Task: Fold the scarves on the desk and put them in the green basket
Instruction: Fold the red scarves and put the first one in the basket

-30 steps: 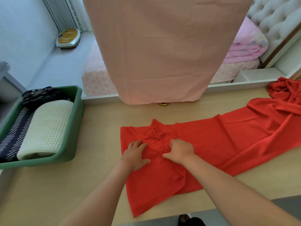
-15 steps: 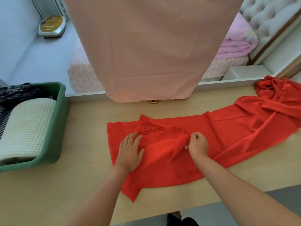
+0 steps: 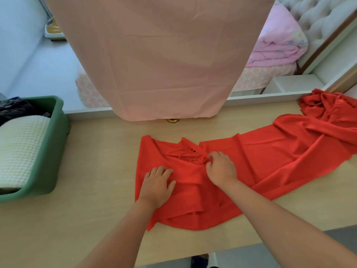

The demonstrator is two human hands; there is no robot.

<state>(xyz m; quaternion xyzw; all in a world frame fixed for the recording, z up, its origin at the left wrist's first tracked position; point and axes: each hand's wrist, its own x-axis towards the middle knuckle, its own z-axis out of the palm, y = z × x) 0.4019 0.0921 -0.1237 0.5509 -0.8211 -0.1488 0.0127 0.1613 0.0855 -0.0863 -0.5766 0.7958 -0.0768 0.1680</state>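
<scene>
Now: red scarf (image 3: 270, 157) sprawled along tabletop (image 3: 96, 167), far end bunched at the right. Left hand (image 3: 156, 185) flat, fingers straight, pressing cloth. Right hand (image 3: 220, 169) fingers pinch the fringed end. Thin, limp, probably slippery; take hold at the corners.

Red scarf (image 3: 270, 157) sprawls rumpled beside green basket (image 3: 48, 161).

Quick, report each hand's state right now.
Left hand: open, pressing flat on the red scarf.
Right hand: closed, fingers curled and pinching the red scarf.
</scene>
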